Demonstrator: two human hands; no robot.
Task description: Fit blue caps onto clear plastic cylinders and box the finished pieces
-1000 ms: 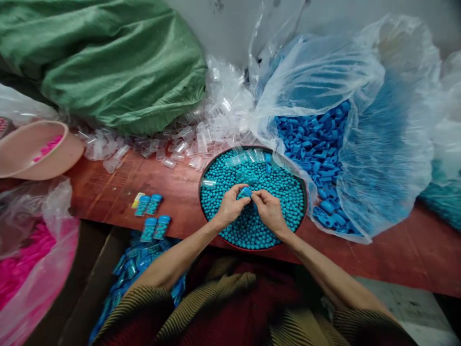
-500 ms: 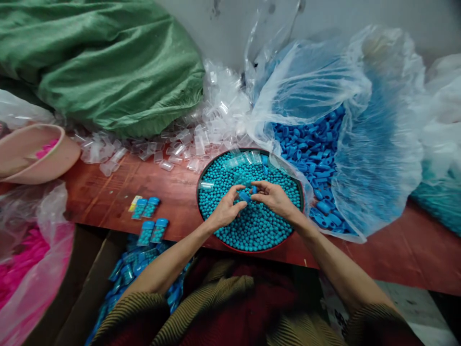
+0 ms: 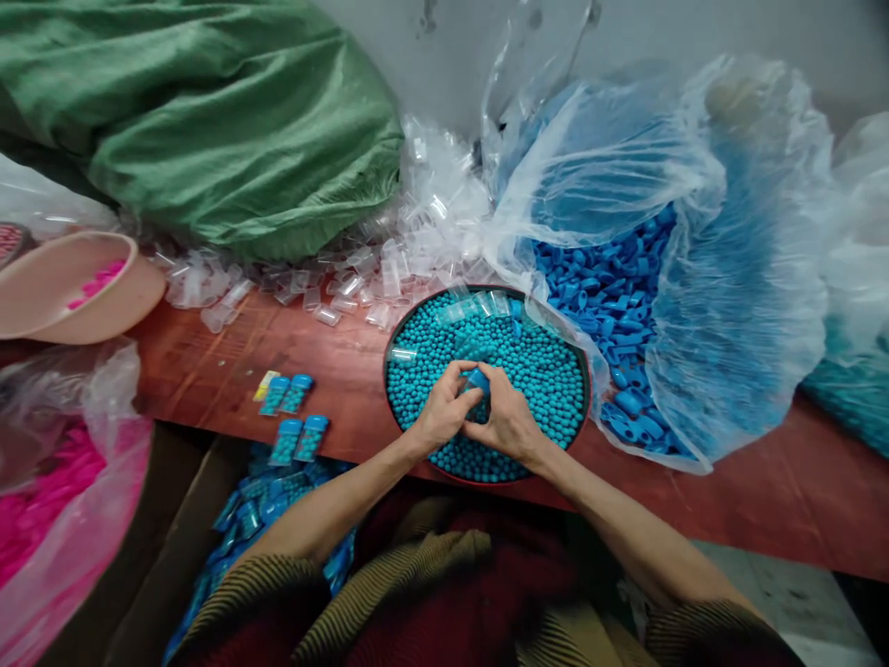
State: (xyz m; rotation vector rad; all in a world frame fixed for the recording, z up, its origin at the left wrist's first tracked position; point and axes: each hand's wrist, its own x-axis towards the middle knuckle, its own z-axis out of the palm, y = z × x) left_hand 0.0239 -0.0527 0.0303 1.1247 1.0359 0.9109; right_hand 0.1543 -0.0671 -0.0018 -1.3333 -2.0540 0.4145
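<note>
My left hand and my right hand meet above a round tray full of turquoise beads. Between them they grip a small clear container with a blue cap, the fingers of both hands wrapped round it. Several clear empty tubes lie on the beads at the tray's back edge. Left of the tray, several capped containers filled with beads rest on the red table, beside a small yellow piece.
Loose clear tubes are heaped behind the tray, near a green cloth sack. A plastic bag with blue caps stands right. A pink bowl is left; below are pink pieces and filled containers.
My hands have come together, and the blue cap now sits on the container between them. The whole view has shifted slightly.
</note>
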